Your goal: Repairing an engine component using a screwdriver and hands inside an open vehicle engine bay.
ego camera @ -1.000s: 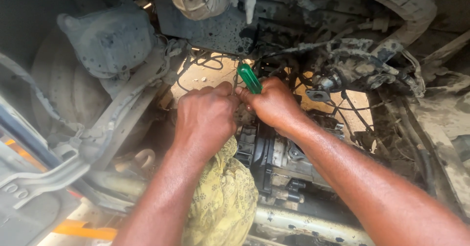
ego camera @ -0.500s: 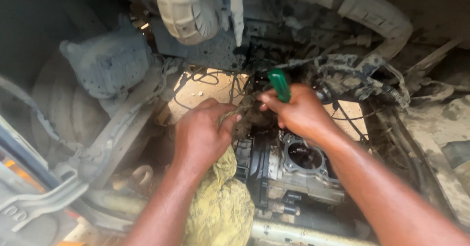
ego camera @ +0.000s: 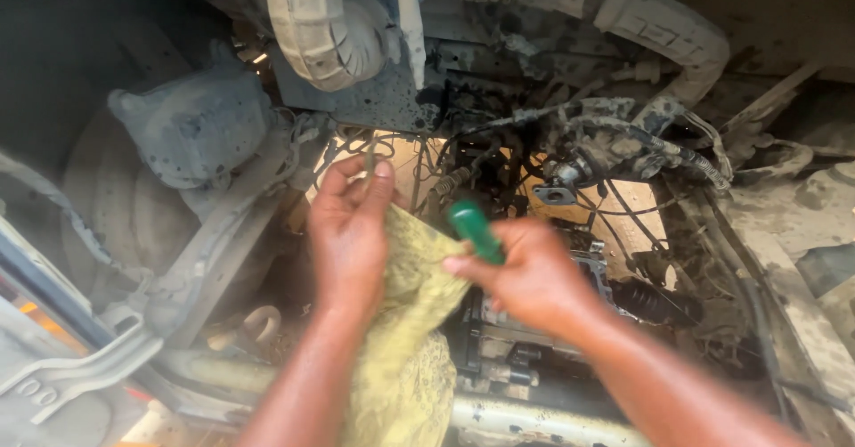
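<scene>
Head view: at frame centre a yellow-green rag (ego camera: 405, 322) is pinched by the left hand (ego camera: 349, 233) while a green-handled tool (ego camera: 475, 231), gripped in the closed right hand (ego camera: 534, 278), is best wiped with firm strokes.

Cloth (ego camera: 414, 322) hangs between both hands, above the engine part (ego camera: 508, 340).

Green tool handle (ego camera: 475, 231), yellow patterned rag (ego camera: 410, 322)

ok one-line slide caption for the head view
Over a grimy engine bay, left hand lifts a yellow rag; right hand holds a green-handled tool.
</scene>
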